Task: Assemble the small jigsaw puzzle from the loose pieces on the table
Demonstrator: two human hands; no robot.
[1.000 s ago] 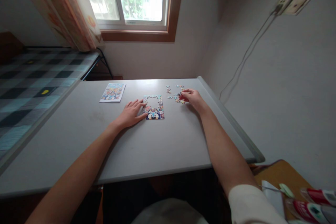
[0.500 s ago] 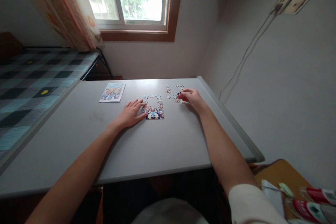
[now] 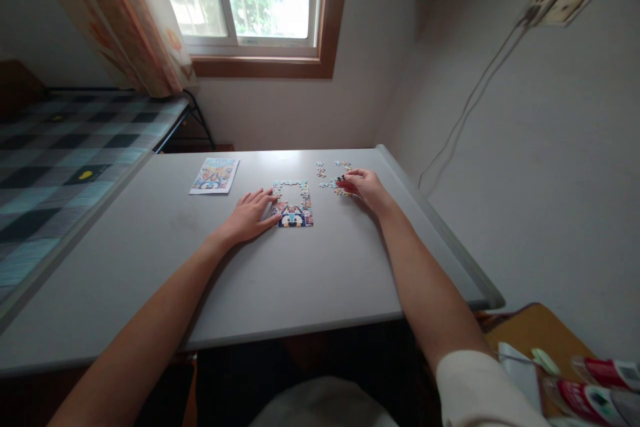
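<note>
A partly assembled jigsaw puzzle [image 3: 295, 219] lies flat on the table, its border and lower part joined around a bare gap. My left hand [image 3: 250, 213] rests with spread fingers along the puzzle's left edge. Over the loose puzzle pieces [image 3: 343, 191] to the right, my right hand [image 3: 367, 188] pinches a dark puzzle piece [image 3: 341, 178] between thumb and fingertips. More loose pieces [image 3: 321, 169] lie just behind and left of that hand. A printed reference picture [image 3: 215, 176] lies at the left, apart from both hands.
The grey-white table [image 3: 300, 280] has a raised rim on its right side. A wooden stool [image 3: 545, 333] at the lower right carries red-labelled bottles [image 3: 585, 400]. A checked bed [image 3: 75, 140] stands at the left, and cables [image 3: 465, 107] hang down the right wall.
My right hand stays over the loose pieces, with the dark piece turned slightly in its fingertips. The left hand and the puzzle have not visibly moved.
</note>
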